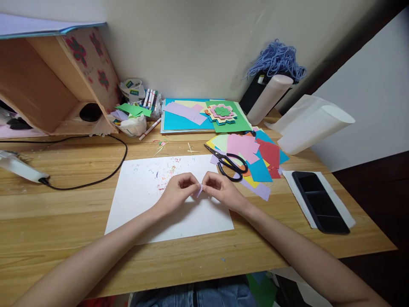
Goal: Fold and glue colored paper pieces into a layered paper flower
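Observation:
Over a white sheet of paper, my left hand and my right hand meet at their fingertips. Between them they pinch a small folded piece of light purple paper, partly hidden by the fingers. Both hands are closed on it, thumbs against forefingers. Coloured marks spot the upper middle of the white sheet. To the right of my right hand, black-handled scissors rest on a heap of coloured paper pieces, pink, blue, red, yellow and purple.
A layered paper flower lies on green paper at the back. Left of it stand markers and a tub of scraps. A phone lies right, below a paper roll. A black cable loops across the left.

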### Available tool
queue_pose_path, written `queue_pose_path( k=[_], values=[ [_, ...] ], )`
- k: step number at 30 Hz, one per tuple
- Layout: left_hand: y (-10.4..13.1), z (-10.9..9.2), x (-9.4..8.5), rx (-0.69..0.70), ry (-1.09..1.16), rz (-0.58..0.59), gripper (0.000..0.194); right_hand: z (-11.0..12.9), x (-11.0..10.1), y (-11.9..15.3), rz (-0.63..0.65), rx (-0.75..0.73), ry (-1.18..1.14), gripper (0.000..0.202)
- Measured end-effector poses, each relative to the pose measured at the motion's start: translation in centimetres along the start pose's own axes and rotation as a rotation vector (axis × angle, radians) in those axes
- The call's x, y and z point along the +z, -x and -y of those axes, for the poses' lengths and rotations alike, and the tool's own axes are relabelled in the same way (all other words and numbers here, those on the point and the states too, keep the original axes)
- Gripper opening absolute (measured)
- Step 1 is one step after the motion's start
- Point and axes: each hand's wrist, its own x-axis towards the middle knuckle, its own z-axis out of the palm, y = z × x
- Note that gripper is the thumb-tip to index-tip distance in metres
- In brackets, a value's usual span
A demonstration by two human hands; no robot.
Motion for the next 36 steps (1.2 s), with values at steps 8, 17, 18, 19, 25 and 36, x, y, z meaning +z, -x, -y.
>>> queue_pose_path(
  k=[8, 17, 18, 19, 25, 36],
  values=[
    [-0.17, -0.72, -0.12, -0.038, 0.050, 0.103, 0.006, 0.20, 0.01, 0.33, 0.007, -0.072, 0.055, 0.013],
    [-0.36, -0.62, -0.27, -0.086, 0.068, -0.063, 0.017, -0.05, 0.20, 0.31, -0.050, 0.015, 0.042, 0.022],
    [-0.40, -0.51, -0.33, -0.085, 0.079, -0.073, 0.019, -0.12, 0.25, 0.27, -0.038, 0.029, 0.021, 0.022],
    [-0.43, -0.40, -0.40, -0.087, 0.091, -0.076, 0.021, -0.16, 0.28, 0.25, -0.032, 0.033, 0.002, 0.022],
    [-0.55, -0.15, -0.52, -0.132, 0.143, -0.075, 0.022, -0.21, 0.07, 0.11, -0.158, -0.022, -0.021, 0.020],
    [-0.51, -0.19, -0.38, -0.164, 0.103, 0.007, 0.024, -0.30, 0.03, -0.16, -0.194, -0.013, -0.128, 0.021]
  ],
)
